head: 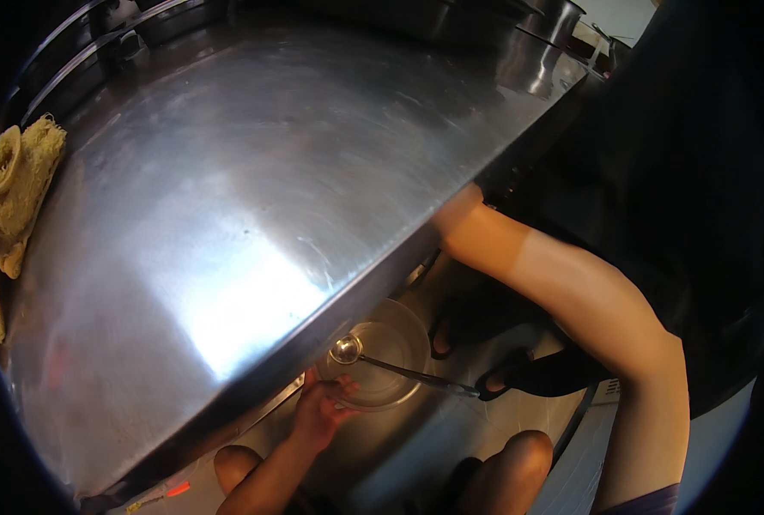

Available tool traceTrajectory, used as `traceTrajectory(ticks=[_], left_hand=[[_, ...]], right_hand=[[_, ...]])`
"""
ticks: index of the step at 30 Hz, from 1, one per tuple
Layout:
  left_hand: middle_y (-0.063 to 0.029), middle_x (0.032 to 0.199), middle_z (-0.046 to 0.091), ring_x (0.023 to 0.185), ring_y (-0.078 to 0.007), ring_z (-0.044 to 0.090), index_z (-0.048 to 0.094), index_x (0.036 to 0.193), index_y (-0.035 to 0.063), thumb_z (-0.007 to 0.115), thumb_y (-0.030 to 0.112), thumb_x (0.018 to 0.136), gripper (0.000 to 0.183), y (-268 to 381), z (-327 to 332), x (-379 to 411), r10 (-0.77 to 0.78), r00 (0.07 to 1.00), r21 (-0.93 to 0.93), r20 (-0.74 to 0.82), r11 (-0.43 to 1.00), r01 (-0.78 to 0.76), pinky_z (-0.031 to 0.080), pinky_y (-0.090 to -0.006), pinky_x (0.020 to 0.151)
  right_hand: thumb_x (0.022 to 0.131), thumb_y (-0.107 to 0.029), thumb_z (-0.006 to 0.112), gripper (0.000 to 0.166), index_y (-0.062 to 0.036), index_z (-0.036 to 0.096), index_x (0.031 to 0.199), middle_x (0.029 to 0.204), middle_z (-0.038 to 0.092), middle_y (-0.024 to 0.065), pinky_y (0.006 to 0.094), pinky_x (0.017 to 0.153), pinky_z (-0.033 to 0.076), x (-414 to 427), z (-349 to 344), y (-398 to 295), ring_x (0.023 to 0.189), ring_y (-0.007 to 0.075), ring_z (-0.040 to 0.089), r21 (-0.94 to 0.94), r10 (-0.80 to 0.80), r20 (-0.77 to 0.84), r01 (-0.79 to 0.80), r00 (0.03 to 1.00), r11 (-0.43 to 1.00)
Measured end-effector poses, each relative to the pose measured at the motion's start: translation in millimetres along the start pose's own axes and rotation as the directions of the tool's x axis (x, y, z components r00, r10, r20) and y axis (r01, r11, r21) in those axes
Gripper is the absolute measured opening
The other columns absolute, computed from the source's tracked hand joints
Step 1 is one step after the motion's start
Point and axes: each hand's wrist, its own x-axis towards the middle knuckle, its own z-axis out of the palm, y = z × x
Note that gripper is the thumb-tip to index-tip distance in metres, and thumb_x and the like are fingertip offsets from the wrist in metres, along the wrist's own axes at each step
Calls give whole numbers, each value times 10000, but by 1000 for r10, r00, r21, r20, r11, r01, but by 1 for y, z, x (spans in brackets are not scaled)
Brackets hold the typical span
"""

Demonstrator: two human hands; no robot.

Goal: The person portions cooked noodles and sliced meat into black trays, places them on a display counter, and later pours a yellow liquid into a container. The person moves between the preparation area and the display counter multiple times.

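My left hand [321, 405] grips the near left rim of a clear round container [408, 386], low beneath the edge of a stainless steel counter [259, 148]. Across that container lies a metal ladle [346, 349], its bowl at the left and its dark handle [414, 375] reaching past the right rim. My right forearm [569, 283] bends in from the right and goes under the counter edge. The right hand itself is hidden there, so what it touches does not show.
Yellowish cloths [21, 187] lie at the counter's far left. Metal pots [549, 22] stand at the back right. Another person's dark shoes [494, 385] are on the floor just right of the container. My bent knees [523, 463] show below, near a small orange object [178, 489].
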Motion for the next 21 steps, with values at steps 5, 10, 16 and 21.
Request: traceTrajectory(ticks=[5, 10, 16, 21], left_hand=[[-127, 1168, 576, 1110, -315, 562, 204, 1463, 291, 591, 319, 876, 704, 10, 16, 1, -32, 998, 2, -54, 999, 32, 458, -668, 877], [-115, 1105, 604, 1100, -303, 567, 220, 1455, 270, 592, 260, 862, 699, 14, 29, 0, -35, 994, -25, -107, 999, 32, 459, -660, 876], [-103, 1085, 610, 1081, -293, 566, 255, 1442, 267, 567, 196, 850, 672, 24, 37, -2, -63, 981, -24, -182, 998, 59, 447, -655, 898], [-84, 1023, 599, 1050, -289, 562, 329, 1403, 268, 571, 167, 825, 635, 26, 49, -6, -74, 983, -72, -168, 995, 63, 458, -648, 898]], right_hand=[[788, -270, 640, 151, -125, 650, 827, 695, 639, 52, 299, 510, 477, -4, 0, -3, 583, 166, 600, -27, 9, -21, -10, 1000, 1000], [769, -277, 654, 153, -132, 657, 819, 688, 639, 45, 305, 510, 476, -5, -3, -6, 581, 168, 601, -39, 9, -23, -10, 1000, 999], [747, -284, 671, 156, -141, 666, 808, 679, 639, 36, 312, 511, 474, -4, -7, -8, 578, 169, 601, -22, 16, -15, -16, 1000, 1000], [729, -291, 686, 160, -148, 673, 800, 671, 639, 29, 318, 512, 473, -9, -15, 3, 576, 170, 601, 39, 47, 81, -50, 996, 998]])
